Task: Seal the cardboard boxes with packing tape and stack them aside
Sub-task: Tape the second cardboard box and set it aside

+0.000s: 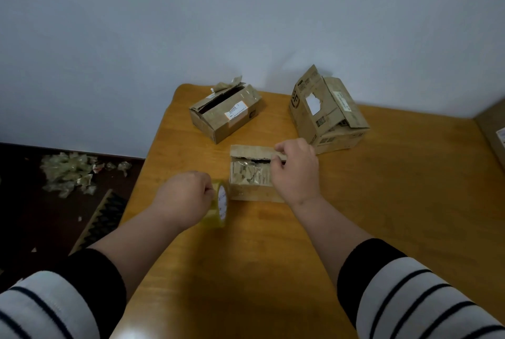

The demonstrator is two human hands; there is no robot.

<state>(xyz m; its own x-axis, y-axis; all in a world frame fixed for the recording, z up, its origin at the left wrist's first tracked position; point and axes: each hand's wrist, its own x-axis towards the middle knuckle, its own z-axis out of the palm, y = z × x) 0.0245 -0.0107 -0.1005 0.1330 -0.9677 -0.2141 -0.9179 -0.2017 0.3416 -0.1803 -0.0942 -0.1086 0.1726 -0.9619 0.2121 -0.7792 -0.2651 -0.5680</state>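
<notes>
1. Right now the small box point(252, 172) sits mid-table point(382, 202), top flaps not closed, old crumpled tape across its top; all places below are given rel. to this box
2. Right hand point(297, 172) lies over the box's right end, fingers curled, thumb & fingertips pinching the edge of the far flap point(251, 150)
3. Left hand point(185, 196) is just left of the box, fingers curled tight round the tape roll point(220, 203); roll stands on edge w/ its open core facing the box, close to the box's left side, can't tell if touching
4. Behind & left of the box, well apart: a second box point(226, 112) w/ a white label on top, its top gaping along a dark slit, torn tape sticking up at the far end
5. Behind & right of the box, near the right hand: a bigger box point(328, 112), flaps loose & tilted up, white torn patch on one flap
6. Far right of the box, at frame edge: part of another carton point(494, 131), mostly cut off
7. Left of the box, down on the dark floor: a heap of crumpled tape scraps point(68, 172)
8. Both forearms bare, sleeves point(410, 292) striped white/dark w/ black cuffs, pushed up
</notes>
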